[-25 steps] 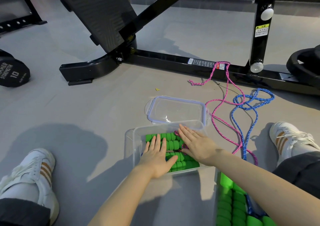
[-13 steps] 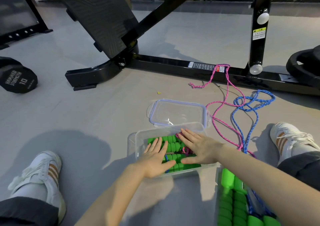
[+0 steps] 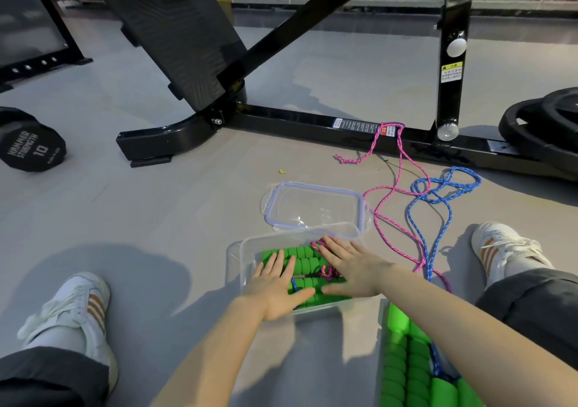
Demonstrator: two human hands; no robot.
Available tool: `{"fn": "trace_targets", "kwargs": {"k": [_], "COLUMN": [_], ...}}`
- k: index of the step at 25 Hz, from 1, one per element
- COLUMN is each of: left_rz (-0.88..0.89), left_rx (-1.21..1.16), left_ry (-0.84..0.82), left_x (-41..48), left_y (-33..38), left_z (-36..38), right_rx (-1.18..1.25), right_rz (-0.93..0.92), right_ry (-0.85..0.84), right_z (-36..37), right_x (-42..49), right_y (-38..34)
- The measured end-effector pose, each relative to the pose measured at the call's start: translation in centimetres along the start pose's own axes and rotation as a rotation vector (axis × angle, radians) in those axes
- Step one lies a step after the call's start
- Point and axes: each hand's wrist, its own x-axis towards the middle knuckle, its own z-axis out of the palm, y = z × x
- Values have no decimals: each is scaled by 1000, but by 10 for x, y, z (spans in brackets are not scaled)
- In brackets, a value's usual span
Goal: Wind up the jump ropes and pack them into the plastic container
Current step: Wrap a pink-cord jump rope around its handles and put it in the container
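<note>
From the head camera, the person sat on the grey floor [image 3: 156, 206] with legs spread, a white shoe [image 3: 75, 309] out to the left and another [image 3: 500, 247] to the right. Between them stood the clear plastic container [image 3: 247, 256], open at the top, with green foam handles [image 3: 301, 255] packed inside.

Both hands were in it. The left hand [image 3: 275, 288] lay flat with straight fingers on the handles at the near side, and the right hand [image 3: 353, 269] lay just beside it, fingers spread and straight too, pressing down (neither hand gripped anything). A small bunch of pink cord [image 3: 328, 271] showed between the two hands.

The lid [image 3: 316, 206] lay on the floor just behind the container. To its right the pink rope [image 3: 387, 216] trailed loose across the floor and looped over the black bench frame [image 3: 312, 122], with the blue rope [image 3: 438, 200] tangled beside it. More green handles [image 3: 406, 372] lay under the right forearm. A dumbbell [image 3: 28, 147] sat far left and weight plates [image 3: 544, 122] far right.
</note>
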Motion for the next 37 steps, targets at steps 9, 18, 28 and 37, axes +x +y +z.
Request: {"fn": "trace_targets", "kwargs": {"k": [9,18,28,37], "left_rz": [167,110,82,220], "left_rx": [131,124,260,-18], "left_ry": [217,185,570,269], "left_x": [-54,-80,-65,-63], "left_y": [27,32,39,171], "left_z": [31,42,46,88], "right_rx": [71,-226,40,281], "right_rz": [-21,-107,138,325], "right_ry": [155,321,359,100], "right_z": [29,41,48,91], "right_x": [-86,-80,-121,-143], "right_y": [-6,-27,0,28]}}
